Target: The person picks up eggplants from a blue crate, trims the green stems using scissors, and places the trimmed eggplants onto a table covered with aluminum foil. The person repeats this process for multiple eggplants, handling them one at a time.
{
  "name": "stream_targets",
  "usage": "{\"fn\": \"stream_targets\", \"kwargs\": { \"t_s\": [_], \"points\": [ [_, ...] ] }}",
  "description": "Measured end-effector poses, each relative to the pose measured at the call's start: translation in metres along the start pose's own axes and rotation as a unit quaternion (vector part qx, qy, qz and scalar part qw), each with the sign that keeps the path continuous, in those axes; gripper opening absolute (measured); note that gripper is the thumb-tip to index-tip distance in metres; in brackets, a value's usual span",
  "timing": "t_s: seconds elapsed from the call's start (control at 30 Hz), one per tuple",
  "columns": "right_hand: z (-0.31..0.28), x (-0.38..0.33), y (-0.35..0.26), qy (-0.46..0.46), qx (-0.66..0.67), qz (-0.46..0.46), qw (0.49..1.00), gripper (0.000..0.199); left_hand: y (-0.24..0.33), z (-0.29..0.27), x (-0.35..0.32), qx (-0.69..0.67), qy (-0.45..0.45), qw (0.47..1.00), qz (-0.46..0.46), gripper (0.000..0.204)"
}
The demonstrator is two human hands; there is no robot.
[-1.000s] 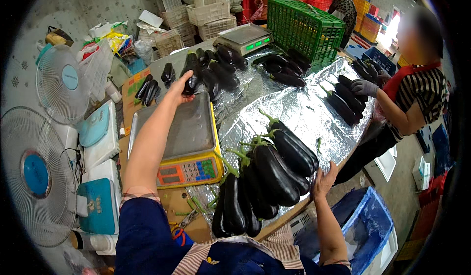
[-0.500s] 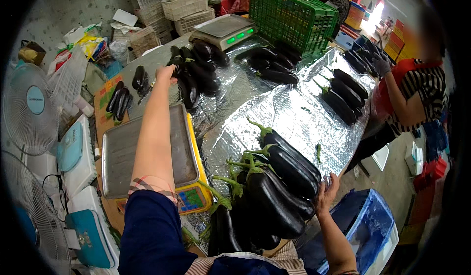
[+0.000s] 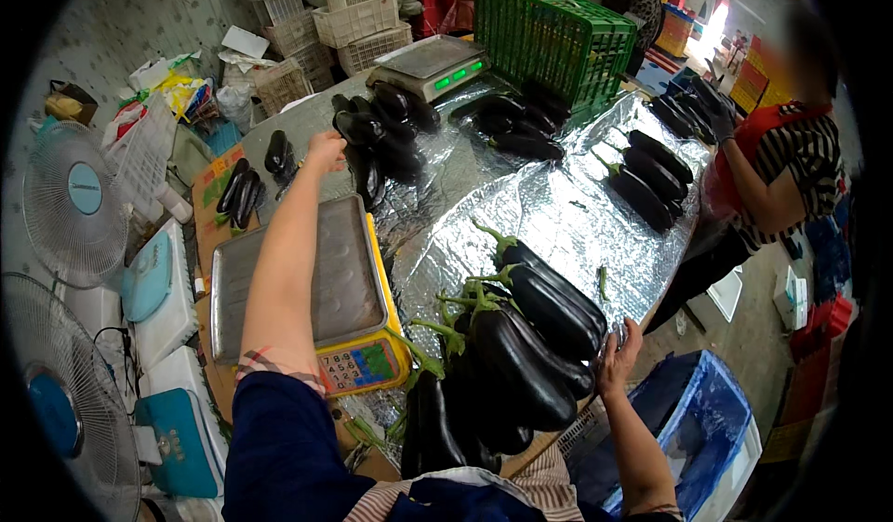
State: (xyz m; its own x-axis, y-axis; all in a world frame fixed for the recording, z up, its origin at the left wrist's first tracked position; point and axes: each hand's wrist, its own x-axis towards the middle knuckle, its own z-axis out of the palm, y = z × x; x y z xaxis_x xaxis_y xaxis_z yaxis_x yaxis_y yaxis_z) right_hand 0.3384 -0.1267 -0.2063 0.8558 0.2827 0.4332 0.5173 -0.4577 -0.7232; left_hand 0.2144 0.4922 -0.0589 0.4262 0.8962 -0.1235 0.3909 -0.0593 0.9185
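My left hand (image 3: 326,153) reaches over the yellow platform scale (image 3: 298,280) to the left edge of a heap of dark purple eggplants (image 3: 395,136). Its fingers are curled in; whatever they may hold is hidden. At the near table edge, my right hand (image 3: 618,359) is open with fingers extended, beside the rounded ends of large glossy eggplants (image 3: 526,364). Those lie stacked in front of me, green stems pointing up and left. Two small groups, one of eggplants (image 3: 240,194) and another of eggplants (image 3: 278,154), lie left of my left hand.
Silver foil (image 3: 484,206) covers much of the table. A second scale (image 3: 430,66) with green digits and a green crate (image 3: 555,43) stand at the back. Right, a co-worker (image 3: 772,164) in a red apron stands by more eggplants (image 3: 646,182). Fans (image 3: 76,204) stand left; a blue-lined bin (image 3: 684,429) is near right.
My left hand has drawn slightly back from the far eggplants, its fingers now more curled. My right hand stays at the table edge. The whole view has shifted slightly.
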Motion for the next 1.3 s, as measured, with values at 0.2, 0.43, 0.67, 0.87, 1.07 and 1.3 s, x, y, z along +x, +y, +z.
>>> {"fn": "stream_targets", "kwargs": {
  "t_s": [0.2,0.43,0.67,0.87,1.07,1.3],
  "points": [
    [0.006,0.006,0.016,0.063,-0.016,-0.019,0.998,0.038,-0.013,-0.003,-0.080,0.132,0.003,0.972,0.193,0.029],
    [-0.038,-0.059,0.027,0.147,-0.049,0.081,0.985,0.038,-0.005,0.004,-0.322,0.031,-0.203,0.949,0.237,0.024],
    [-0.114,-0.151,-0.046,-0.019,0.167,0.055,0.984,0.013,-0.047,-0.042,-0.466,0.041,-0.129,0.981,0.136,0.023],
    [-0.168,-0.216,-0.022,-0.024,0.079,0.103,0.991,0.009,-0.077,-0.028,-0.501,0.034,-0.165,0.979,0.111,0.022],
    [-0.261,-0.214,0.101,0.089,-0.227,0.274,0.930,0.016,-0.074,-0.003,-0.535,0.062,-0.238,0.957,0.152,0.020],
    [-0.273,-0.218,0.169,-0.208,-0.459,0.214,0.837,0.081,-0.071,0.024,-0.562,0.090,-0.319,0.935,0.125,0.018]
  ]
}}
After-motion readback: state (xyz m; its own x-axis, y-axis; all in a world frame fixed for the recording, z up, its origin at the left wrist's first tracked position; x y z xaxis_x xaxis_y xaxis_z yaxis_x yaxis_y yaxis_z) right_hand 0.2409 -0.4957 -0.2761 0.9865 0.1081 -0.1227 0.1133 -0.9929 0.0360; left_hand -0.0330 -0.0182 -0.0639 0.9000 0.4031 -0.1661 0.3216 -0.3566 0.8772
